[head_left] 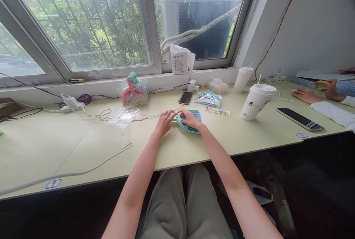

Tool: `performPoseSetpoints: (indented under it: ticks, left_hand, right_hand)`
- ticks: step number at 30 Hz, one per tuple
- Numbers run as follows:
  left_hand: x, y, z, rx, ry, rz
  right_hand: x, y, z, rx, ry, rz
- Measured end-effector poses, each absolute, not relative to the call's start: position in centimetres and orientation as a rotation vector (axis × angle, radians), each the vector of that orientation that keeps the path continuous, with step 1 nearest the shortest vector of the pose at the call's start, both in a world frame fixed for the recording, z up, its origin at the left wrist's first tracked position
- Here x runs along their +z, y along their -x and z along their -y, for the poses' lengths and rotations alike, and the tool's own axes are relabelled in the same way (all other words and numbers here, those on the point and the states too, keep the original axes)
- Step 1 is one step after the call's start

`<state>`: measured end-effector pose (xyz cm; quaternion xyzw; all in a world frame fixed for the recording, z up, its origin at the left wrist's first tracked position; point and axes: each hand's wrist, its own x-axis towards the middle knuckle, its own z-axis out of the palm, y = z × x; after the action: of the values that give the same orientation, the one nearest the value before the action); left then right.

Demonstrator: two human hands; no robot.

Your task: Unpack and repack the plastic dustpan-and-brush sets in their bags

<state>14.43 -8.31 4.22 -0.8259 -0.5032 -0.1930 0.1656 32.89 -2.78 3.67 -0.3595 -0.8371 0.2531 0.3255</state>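
On the table before me lies a small turquoise dustpan [197, 129] with a comb-like striped part on it, its handle pointing left. My right hand [191, 119] is over its left part, thumb and fingers curled in on it. At the handle end is my left hand [165, 123], with fingers bent and tips against the handle; the exact grip is partly hidden. Just behind sits another turquoise dustpan set [208, 99] in clear wrap. A printed label strip [217, 111] lies to the right, and a dark phone [185, 98] lies behind my hands.
A stack of wrapped pink and green dustpans [135, 93] leans near the sill. Crumpled clear plastic [126, 115] and white cables [91, 170] lie left. White cups [256, 102], a tissue pack [181, 60] and a tablet-like device [300, 119] stand around. Another person's hands [305, 95] rest far right.
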Motion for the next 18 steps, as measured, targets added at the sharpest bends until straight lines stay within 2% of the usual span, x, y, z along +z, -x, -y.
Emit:
performPoseSetpoints:
  ticks: [7,13,18]
  left_hand:
    - [3.2,-13.9,7.3,-0.427,2.385,1.458]
    - [2.8,-15.3,7.8,-0.474,2.484,1.611]
    - [2.7,-15.9,7.7,-0.613,2.561,1.722]
  right_hand:
    - [4.9,-33.6,3.3,0.367,1.221,2.245]
    - [4.6,-34.1,2.4,0.513,1.232,2.236]
    - [4.3,-34.0,2.3,0.483,1.29,2.26]
